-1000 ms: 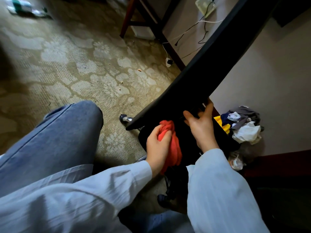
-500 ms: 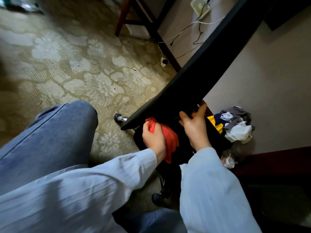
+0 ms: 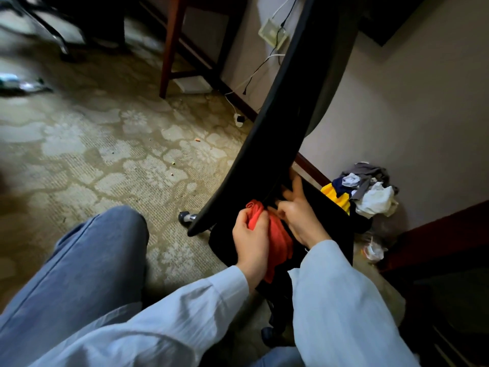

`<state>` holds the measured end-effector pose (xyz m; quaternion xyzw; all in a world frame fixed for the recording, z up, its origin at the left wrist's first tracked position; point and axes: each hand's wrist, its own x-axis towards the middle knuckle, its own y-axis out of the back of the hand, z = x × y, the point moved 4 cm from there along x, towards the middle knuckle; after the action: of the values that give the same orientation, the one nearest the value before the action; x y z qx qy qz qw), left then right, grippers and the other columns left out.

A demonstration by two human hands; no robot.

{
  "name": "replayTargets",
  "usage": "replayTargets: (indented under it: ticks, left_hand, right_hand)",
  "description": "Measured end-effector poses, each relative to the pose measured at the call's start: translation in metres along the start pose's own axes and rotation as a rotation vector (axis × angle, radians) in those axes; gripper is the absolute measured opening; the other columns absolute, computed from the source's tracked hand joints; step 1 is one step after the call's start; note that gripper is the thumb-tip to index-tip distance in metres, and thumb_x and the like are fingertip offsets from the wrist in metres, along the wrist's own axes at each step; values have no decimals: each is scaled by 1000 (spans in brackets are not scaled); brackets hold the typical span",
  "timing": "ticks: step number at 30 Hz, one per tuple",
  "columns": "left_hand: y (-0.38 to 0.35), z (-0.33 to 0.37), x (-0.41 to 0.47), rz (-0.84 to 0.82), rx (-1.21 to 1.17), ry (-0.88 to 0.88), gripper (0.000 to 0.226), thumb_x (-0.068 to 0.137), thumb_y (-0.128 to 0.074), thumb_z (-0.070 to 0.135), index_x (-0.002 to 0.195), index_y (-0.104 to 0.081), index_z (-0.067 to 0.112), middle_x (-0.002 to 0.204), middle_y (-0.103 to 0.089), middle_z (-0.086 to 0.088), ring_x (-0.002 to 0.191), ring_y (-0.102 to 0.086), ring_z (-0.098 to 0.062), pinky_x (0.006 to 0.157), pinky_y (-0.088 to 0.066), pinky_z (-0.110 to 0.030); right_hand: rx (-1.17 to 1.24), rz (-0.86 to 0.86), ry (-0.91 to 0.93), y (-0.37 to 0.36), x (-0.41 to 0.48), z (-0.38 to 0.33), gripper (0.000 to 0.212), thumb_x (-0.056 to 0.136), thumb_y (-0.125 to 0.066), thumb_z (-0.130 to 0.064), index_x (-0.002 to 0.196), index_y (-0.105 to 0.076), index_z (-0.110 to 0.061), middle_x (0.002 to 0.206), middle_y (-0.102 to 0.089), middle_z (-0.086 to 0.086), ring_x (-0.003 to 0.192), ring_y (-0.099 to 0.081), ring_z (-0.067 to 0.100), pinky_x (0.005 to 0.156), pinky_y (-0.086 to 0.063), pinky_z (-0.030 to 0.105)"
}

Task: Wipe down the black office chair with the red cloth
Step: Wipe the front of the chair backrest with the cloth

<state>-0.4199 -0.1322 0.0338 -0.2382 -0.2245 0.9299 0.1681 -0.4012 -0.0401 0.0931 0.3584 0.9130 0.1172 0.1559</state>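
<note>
**Down in the crease of the chair**

We're low beside the black office chair (image 3: pixel 264 144), its back slanting up past us. The left hand (image 3: pixel 251 239) bunches the red cloth (image 3: pixel 279 241) in a tight grip, right at the crease where back meets seat. The right hand (image 3: pixel 300 217) reaches into that same dark gap, one finger out. Whether it holds the edge or only presses, we can't tell.

To do this well, we'd brace the back with the right, push a fold of cloth deep into the seam and draw it along firmly.

Containers? None we can make out. The pile of clothes (image 3: pixel 370 197) lies loose by the wall, with a clear wrapper (image 3: pixel 373 251), perhaps a bag, beside it.
</note>
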Motion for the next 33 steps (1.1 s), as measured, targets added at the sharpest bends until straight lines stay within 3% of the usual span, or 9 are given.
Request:
replayTargets:
  ticks: [7,13,18,20,22,24,26,29,33]
  left_hand:
    - [-8,20,-3,-122,33,-151,15,84,-63,3,79,-61,17,72,-61,5,65,-55,4,66,-44,-12]
    - [-13,44,4,-213,105,-256,13,84,-64,5,86,-66,17,79,-66,3,73,-60,1,71,-46,-13]
    - [-35,94,0,-309,266,-601,16,83,-63,18,97,-68,13,89,-66,1,85,-62,-9,80,-47,-21]
    - [-44,123,-1,-241,323,-751,22,83,-62,18,103,-67,12,92,-62,2,84,-58,-8,77,-43,-14]
    - [-50,133,-2,-230,486,-903,27,84,-61,18,110,-65,14,99,-60,2,85,-59,-11,73,-45,-17]
    - [-47,116,3,-242,724,-982,31,83,-59,23,114,-63,19,106,-60,-1,81,-64,-24,65,-48,-28]
    - [-33,84,9,-277,843,-934,34,83,-53,31,115,-62,22,109,-60,-1,78,-65,-29,60,-50,-32]
    - [-8,37,16,-345,901,-784,44,80,-40,45,114,-61,26,108,-60,3,86,-65,-26,66,-53,-36]
    - [17,25,15,-293,703,-748,36,82,-48,40,110,-60,21,101,-59,3,88,-61,-15,76,-46,-21]
  right_hand:
    - [71,-61,11,2,-7,-1,89,82,-27,24,146,-17,-37,145,-41,10,121,-53,25,61,-50,16]
    - [96,-42,40,0,-12,-1,68,94,-34,6,146,-20,-36,140,-45,7,121,-52,20,93,-49,27]
    - [285,-19,-52,-5,-15,0,57,84,-57,-51,134,-44,-27,111,-67,3,98,-66,12,79,-54,24]
    - [436,-13,-91,-8,-16,3,32,97,-39,-28,127,-48,-25,100,-68,0,98,-66,14,75,-54,25]
    - [421,-8,-57,-7,-17,2,43,96,-34,-4,133,-45,-22,111,-64,4,109,-60,22,89,-50,34]
    - [351,-11,-31,-4,-17,-1,48,96,-33,3,132,-45,-25,107,-65,3,96,-64,16,87,-51,32]
    - [286,13,-31,1,-17,-5,58,92,-29,12,132,-43,-27,108,-63,2,90,-63,11,77,-53,23]
    - [233,-31,-34,5,-19,-2,76,82,-21,23,137,-38,-27,126,-54,4,106,-57,13,81,-49,22]
    - [104,-1,-20,8,-24,-5,65,90,-28,14,138,-37,-29,136,-49,1,109,-55,10,78,-47,18]
